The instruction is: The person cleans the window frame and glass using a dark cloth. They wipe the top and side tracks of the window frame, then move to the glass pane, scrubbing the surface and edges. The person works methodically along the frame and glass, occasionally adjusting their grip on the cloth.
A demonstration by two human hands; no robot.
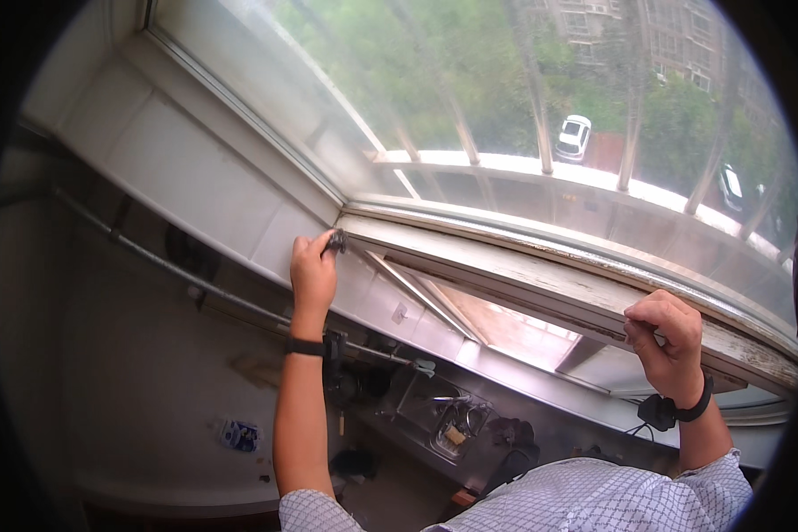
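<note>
My left hand point(314, 272) is raised at the inner corner of a window frame, its fingers closed on a small dark crumpled cloth point(336, 242). My right hand point(668, 342) is at the right part of the same white horizontal frame rail point(492, 256), its fingers curled by the rail's edge. Whether that hand holds anything cannot be told. Dark dirt and worn patches mark the rail. Above it stands a large window pane point(452, 86). Both wrists wear black bands with small devices.
Metal bars point(537, 120) stand outside the glass. Below are a steel sink point(449, 445) holding a yellow sponge point(455, 435), and a metal pipe point(173, 269) along the tiled wall point(193, 179). A blue and white package point(241, 435) lies at lower left.
</note>
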